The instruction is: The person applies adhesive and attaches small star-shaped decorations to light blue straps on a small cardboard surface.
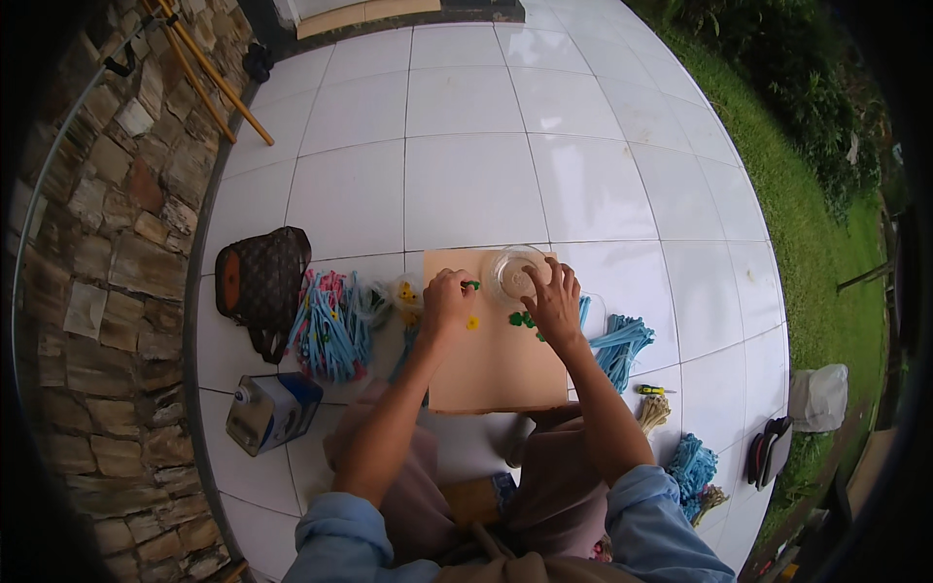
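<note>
A small green piece [472, 285] is pinched at the left fingertips, beside a clear round bowl [515, 271] standing upright on the tan board's [496, 369] far edge.

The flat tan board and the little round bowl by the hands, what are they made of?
The board looks like thin wood or stiff cardboard: matte, even tan, no shine; which of the two I cannot tell. The round bowl looks like clear plastic, maybe glass: the board shows through it and its rim glints. The left hand and right hand rest on the board beside it.
</note>
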`<state>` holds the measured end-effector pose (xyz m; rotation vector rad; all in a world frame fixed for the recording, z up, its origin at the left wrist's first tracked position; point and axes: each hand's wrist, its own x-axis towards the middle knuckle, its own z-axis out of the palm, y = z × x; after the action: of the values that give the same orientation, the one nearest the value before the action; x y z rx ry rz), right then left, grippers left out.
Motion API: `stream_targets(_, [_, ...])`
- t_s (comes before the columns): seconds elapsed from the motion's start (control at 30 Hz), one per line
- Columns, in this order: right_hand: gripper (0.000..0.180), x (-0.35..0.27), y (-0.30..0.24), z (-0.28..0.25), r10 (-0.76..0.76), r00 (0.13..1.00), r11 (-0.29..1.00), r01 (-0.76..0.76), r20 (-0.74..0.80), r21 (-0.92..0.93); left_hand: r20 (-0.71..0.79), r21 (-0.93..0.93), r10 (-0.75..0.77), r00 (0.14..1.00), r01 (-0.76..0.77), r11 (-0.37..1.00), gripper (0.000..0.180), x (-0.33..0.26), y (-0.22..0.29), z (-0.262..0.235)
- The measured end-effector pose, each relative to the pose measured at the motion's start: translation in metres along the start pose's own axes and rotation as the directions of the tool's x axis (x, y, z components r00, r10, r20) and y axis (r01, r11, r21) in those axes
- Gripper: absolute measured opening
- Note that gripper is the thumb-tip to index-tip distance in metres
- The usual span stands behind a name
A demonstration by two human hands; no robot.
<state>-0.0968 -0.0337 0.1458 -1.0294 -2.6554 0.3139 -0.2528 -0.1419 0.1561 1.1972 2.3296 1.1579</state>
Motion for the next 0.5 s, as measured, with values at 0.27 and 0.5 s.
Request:
stream_targets(0.27, [0.058,-0.013,0.009,-0.002,-0.090,0.996,0.995,0.090,0.014,-0.031,-0.031,-0.042,0.015,0.999,-0.017,0.999,0.011,-0.005,0.002,-0.003])
stream_targets(0.5, [0.047,-0.013,0.001,-0.003,-0.089,0.996,0.993,0.091,0.024,-0.077,-0.024,-0.065,0.026,0.999,-0.027,0.998,0.010,-0.004,0.012,-0.003])
